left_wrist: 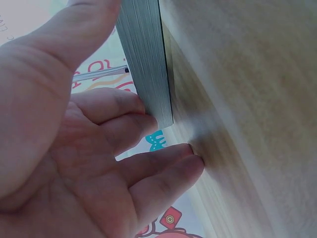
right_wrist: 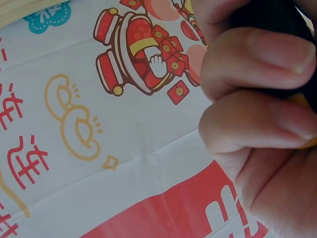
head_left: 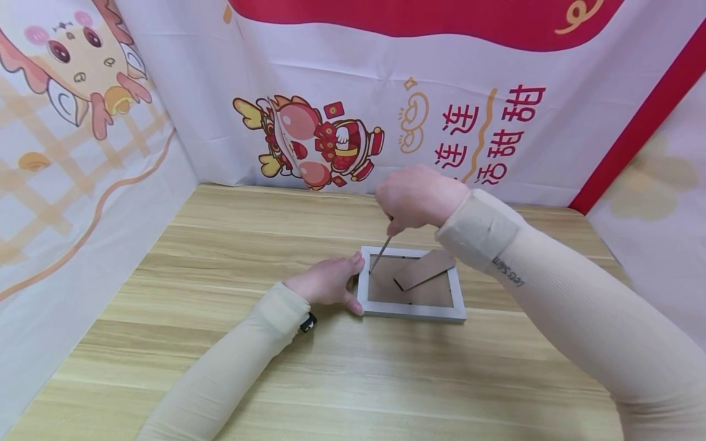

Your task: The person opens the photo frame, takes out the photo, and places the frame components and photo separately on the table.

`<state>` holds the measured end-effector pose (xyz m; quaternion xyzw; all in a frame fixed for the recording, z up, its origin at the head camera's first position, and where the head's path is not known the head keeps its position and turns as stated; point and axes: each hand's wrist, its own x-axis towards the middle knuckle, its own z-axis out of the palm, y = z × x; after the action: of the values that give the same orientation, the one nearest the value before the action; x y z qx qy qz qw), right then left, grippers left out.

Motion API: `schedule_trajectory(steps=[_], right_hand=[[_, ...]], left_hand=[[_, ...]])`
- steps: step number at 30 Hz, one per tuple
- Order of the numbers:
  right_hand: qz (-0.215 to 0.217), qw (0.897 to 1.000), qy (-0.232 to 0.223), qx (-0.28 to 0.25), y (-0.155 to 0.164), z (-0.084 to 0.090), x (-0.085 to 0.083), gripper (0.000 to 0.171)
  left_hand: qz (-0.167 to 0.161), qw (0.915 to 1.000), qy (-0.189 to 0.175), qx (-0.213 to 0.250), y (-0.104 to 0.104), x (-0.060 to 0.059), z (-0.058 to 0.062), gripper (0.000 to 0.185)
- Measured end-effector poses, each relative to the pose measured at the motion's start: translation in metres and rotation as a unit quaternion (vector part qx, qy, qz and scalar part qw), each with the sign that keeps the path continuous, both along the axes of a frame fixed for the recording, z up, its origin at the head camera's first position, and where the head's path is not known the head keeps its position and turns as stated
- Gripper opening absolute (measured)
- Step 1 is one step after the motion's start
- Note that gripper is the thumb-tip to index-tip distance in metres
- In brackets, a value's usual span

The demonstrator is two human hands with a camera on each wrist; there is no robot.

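Observation:
A grey picture frame lies face down on the wooden table, its brown backing board and stand flap showing. My left hand holds the frame's left edge, thumb at the near corner, fingers on the far corner; in the left wrist view the frame's edge sits between thumb and fingers. My right hand grips a screwdriver whose thin metal shaft slants down to the backing's left side. The right wrist view shows fingers curled round its black handle.
Printed cloth with a cartoon figure and red characters walls the table at the back and both sides. Bare wood stretches left of the frame and in front of it.

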<state>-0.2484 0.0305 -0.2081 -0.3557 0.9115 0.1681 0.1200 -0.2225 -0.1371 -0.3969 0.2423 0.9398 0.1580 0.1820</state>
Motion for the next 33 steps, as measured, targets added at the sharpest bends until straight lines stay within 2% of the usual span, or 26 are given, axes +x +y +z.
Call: schedule_trajectory(steps=[12, 16, 23, 27, 33], right_hand=[[0.004, 1.0, 0.007, 0.015, -0.006, 0.001, 0.002, 0.026], [0.001, 1.0, 0.003, 0.004, -0.003, 0.0, 0.001, 0.025], [-0.024, 0.999, -0.029, -0.032, 0.021, -0.008, -0.006, 0.021], [-0.007, 0.997, -0.036, -0.062, 0.04, -0.014, -0.008, 0.016], [0.012, 0.993, -0.014, -0.12, 0.075, -0.029, -0.006, 0.01]], left_hand=[[-0.007, 0.9999, 0.002, 0.008, -0.002, 0.0, 0.001, 0.111], [-0.003, 1.0, -0.001, 0.007, -0.002, 0.0, 0.0, 0.111], [0.007, 0.9999, 0.006, 0.004, -0.001, 0.002, 0.0, 0.11], [0.008, 0.9998, 0.01, 0.014, 0.0, 0.003, 0.0, 0.109], [0.002, 0.9998, 0.017, 0.009, 0.0, 0.003, 0.0, 0.109]])
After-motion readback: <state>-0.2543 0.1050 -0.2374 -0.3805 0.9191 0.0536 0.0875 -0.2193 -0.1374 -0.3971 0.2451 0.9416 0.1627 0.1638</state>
